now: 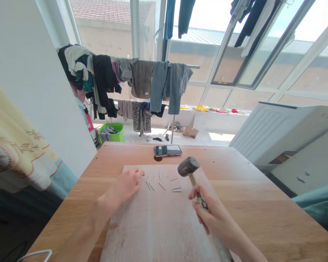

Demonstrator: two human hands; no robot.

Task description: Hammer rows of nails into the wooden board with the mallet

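My right hand [211,209] grips a hammer [188,166] by its handle, the dark, blunt head raised above the right side of a pale wooden board [158,222]. My left hand [129,183] rests on the board's far left part, fingers loosely bent and thumb apart, with nothing visible between them. Several loose nails lie to its right, among them a slanted nail [161,186] and a sideways nail [176,191]. Another nail [160,175] is farther back, perhaps upright. Small dark dots run in a row near the board's far edge; I cannot tell whether they are holes or nail heads.
The board lies on a brown wooden table [251,196]. Beyond it, a phone [167,150] lies near the table's far edge beside a dark round hole. A curtain [19,145] hangs at left. Behind stand a clothes rack [192,66] and a green basket [117,136]; a white panel [276,127] leans at right.
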